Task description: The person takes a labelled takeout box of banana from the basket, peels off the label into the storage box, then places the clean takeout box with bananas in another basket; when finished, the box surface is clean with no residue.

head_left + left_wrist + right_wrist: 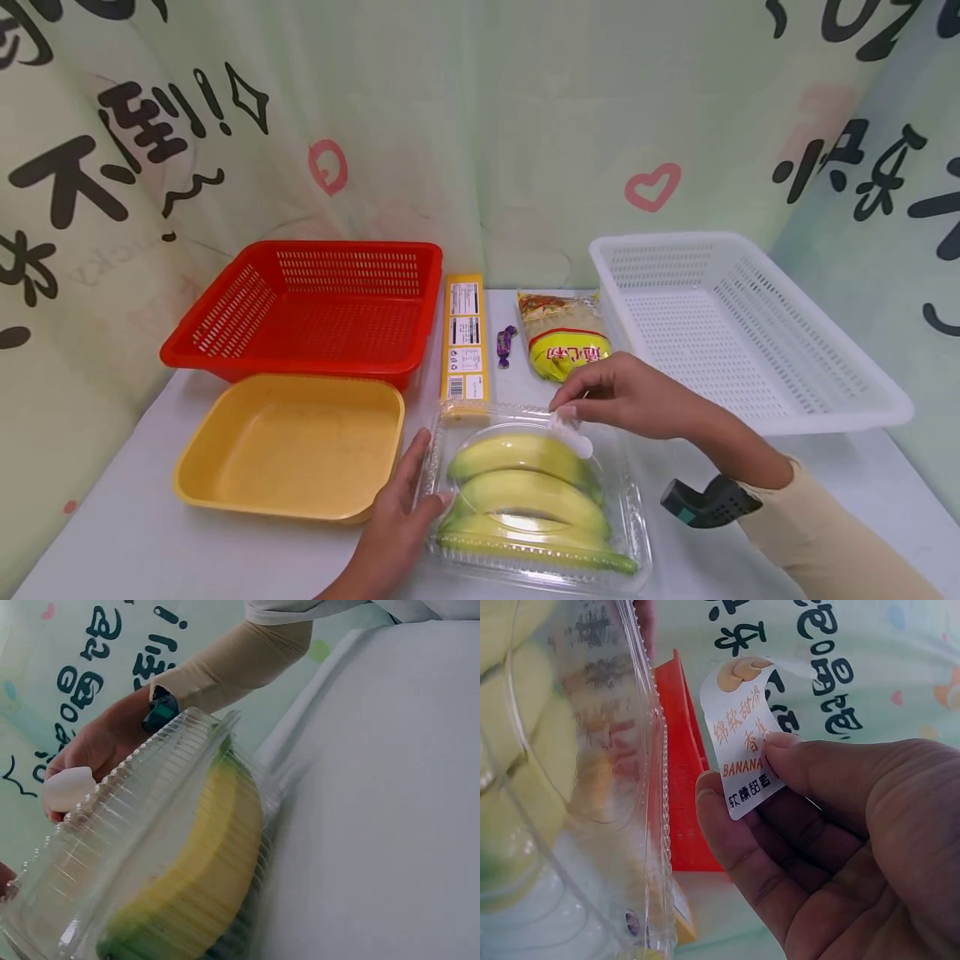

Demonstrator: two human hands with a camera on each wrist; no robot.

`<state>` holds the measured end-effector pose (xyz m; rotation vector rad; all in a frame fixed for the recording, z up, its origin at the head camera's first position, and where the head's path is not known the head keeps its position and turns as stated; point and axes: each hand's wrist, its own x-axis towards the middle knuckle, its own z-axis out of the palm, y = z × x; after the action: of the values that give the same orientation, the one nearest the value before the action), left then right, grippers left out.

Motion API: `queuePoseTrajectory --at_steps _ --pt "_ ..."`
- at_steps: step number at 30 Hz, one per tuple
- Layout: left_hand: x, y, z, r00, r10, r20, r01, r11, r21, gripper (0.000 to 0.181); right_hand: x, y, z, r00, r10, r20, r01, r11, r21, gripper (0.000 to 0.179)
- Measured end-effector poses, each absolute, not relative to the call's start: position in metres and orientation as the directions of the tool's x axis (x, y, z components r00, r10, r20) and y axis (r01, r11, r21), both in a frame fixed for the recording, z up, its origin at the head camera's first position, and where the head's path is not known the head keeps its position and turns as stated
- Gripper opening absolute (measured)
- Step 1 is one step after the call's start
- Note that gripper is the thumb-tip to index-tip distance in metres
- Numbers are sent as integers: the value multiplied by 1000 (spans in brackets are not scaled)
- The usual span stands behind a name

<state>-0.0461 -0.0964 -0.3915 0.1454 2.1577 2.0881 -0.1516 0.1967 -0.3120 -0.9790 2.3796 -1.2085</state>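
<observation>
- Label [739, 750] is pinched between thumb and fingers of right hand [622, 400], near clear box [634, 517]'s far side.
- Box's left side is touched by left hand [397, 508], fingers extended; steadiness should be maintained.
- Creasing should be avoided.

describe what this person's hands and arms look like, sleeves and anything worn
Left hand and right hand: no gloves. On the right, a long, plain beige sleeve reaches toward the wrist, with paler cloth higher up. A black wrist device with a small teal patch sits there. No left sleeve shows.
</observation>
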Motion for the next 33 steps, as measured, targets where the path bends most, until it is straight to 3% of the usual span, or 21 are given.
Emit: queuePoseTrajectory --at_steps 9,15,22,29,33 --pt "-50 -108 -367 -987 145 74 79 29 996 68 -157 178 -301 -698 -714 51 -467 400 -789 10" --pt "-58 -127 -360 -969 122 216 216 -13 976 59 -163 161 -294 -681 -731 34 -472 403 -785 10" --pt "-62 -150 -353 -990 40 137 140 86 986 43 -169 135 -294 -649 -760 35 -480 374 -794 9" --pt "-68 -176 -351 -997 -34 75 66 217 974 40 -176 111 -300 -610 -793 7 -479 362 -799 10" --pt "-70 -196 -352 -990 -34 140 128 248 960 40 -180 95 -302 -575 -818 -5 -481 343 -807 12"
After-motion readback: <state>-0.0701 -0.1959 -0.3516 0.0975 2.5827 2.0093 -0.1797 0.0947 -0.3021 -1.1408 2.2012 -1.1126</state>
